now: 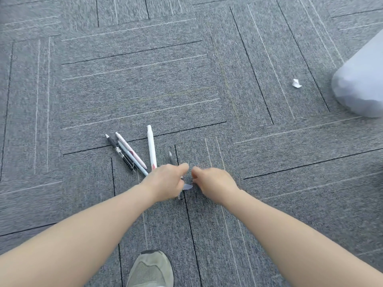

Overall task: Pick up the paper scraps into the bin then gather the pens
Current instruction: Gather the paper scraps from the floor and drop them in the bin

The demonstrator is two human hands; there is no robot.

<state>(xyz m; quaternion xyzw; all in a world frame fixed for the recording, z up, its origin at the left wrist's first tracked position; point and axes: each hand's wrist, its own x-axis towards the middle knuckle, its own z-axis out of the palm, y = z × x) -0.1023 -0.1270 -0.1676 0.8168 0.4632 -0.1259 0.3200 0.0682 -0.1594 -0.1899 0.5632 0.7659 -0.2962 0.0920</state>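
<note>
Several pens lie fanned out on the grey carpet in front of me: a black pen (121, 153), a pink-and-white pen (129, 149), a pale blue pen (132, 160) and a white pen (151, 148). My left hand (165, 181) covers their near ends and is closed around a grey pen (171, 157), whose tip sticks out above my knuckles. My right hand (211, 183) is beside it, fingers curled down at a small translucent piece (187, 186); its grip is hidden. One crumpled white paper scrap (296, 83) lies far right, just left of the bin (360, 79) lined with a white bag.
My grey shoe (151, 268) stands on the carpet at the bottom centre, below my arms. The floor is grey carpet tiles (134, 79) with dark and light stripes. The bin is cut off by the right edge of the view.
</note>
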